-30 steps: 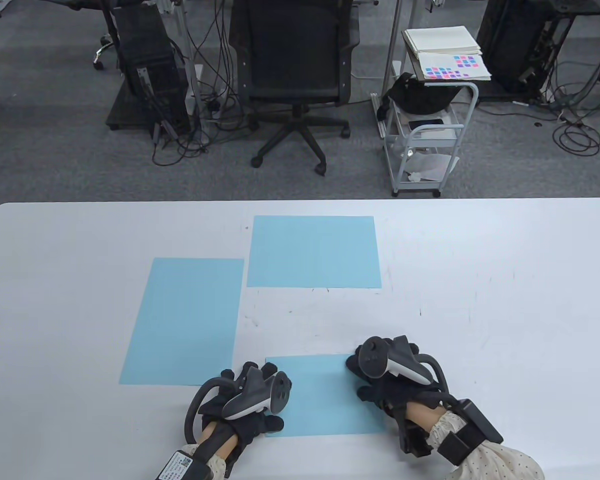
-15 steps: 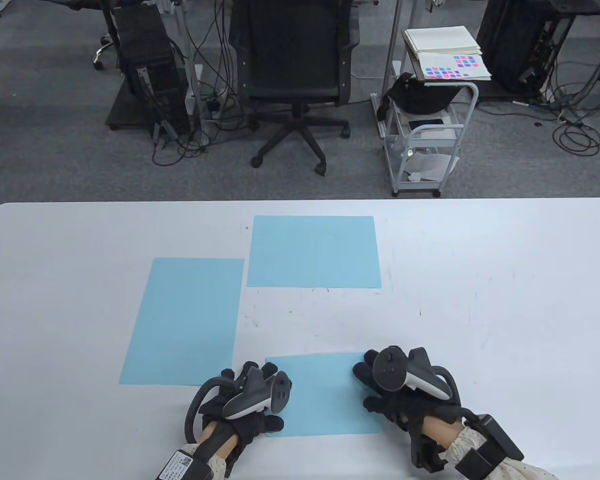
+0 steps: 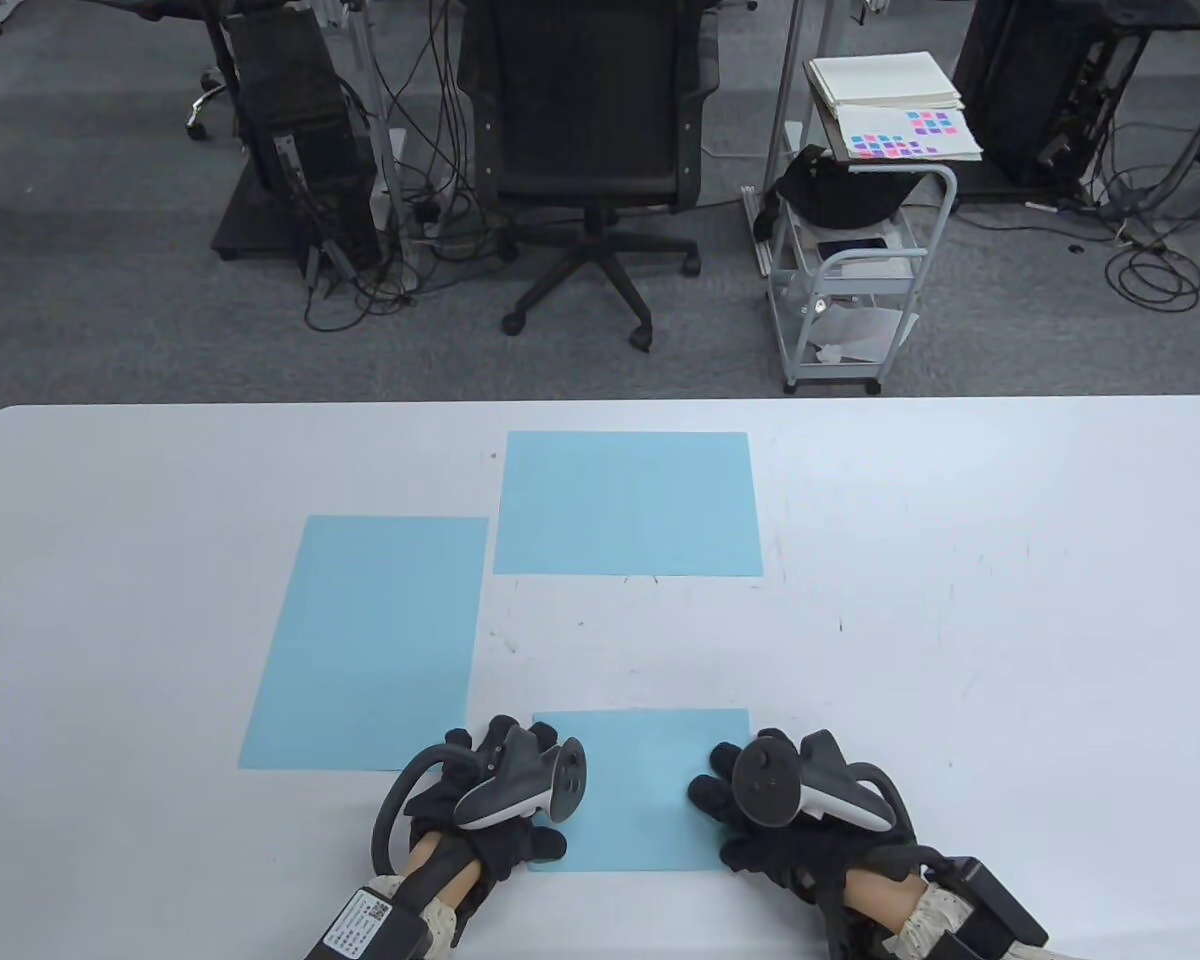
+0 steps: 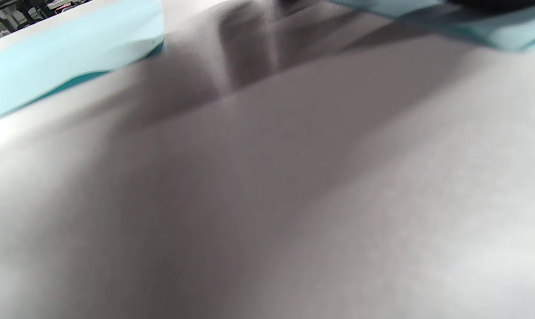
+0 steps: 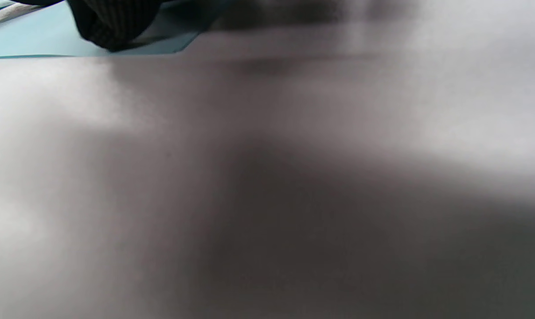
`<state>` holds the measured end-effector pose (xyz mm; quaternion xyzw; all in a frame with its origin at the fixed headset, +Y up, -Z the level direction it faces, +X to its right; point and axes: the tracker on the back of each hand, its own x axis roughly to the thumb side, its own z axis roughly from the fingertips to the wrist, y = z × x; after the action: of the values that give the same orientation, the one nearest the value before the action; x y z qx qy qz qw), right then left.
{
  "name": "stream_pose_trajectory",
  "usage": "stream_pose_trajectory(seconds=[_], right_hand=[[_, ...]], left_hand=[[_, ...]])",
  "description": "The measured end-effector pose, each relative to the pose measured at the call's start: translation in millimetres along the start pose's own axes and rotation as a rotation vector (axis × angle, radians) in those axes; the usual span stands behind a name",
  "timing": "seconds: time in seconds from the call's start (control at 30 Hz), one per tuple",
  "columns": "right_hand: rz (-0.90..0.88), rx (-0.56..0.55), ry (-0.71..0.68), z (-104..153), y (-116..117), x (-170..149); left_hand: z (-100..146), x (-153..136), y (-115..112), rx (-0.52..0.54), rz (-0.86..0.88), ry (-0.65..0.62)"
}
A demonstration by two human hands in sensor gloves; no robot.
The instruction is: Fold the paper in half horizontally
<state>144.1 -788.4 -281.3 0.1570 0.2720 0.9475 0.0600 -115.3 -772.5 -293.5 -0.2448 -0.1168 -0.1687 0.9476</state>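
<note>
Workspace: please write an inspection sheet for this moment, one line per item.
Surface: white table, faint scuff marks.
Job's things: folded blue paper at near edge; tall blue sheet to its left; wide blue sheet behind.
Clutter: nothing seen.
Grippers: left hand and right hand rest on the folded paper's side edges; finger pose hidden by trackers.
Cables: tangled on floor.
Surroundings: office chair, white cart, carpet.

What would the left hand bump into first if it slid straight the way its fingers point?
Probably nothing close. The left hand points up the table, into the bare strip between the tall blue sheet and the folded paper. Farther on lies the upper blue sheet.
</note>
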Motion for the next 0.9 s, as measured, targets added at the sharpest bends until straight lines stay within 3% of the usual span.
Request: stream_pose_trajectory(seconds=[0.2,0.4,0.9], right_hand=[[0.009,0.002,0.008,0.4,-0.2,1.1],[0.006,0.002,0.007,0.5,-0.2,1.2],[-0.005,-0.003,0.007,0.0,-0.5,1.2]], left_hand=[[-8.0,9.9,25.8,0.018,-0.002,0.041],[-21.0,30.4,43.8,0.006,0.075,-0.037],[-48.8,60.3,41.1,-0.042,0.100,-0.092]])
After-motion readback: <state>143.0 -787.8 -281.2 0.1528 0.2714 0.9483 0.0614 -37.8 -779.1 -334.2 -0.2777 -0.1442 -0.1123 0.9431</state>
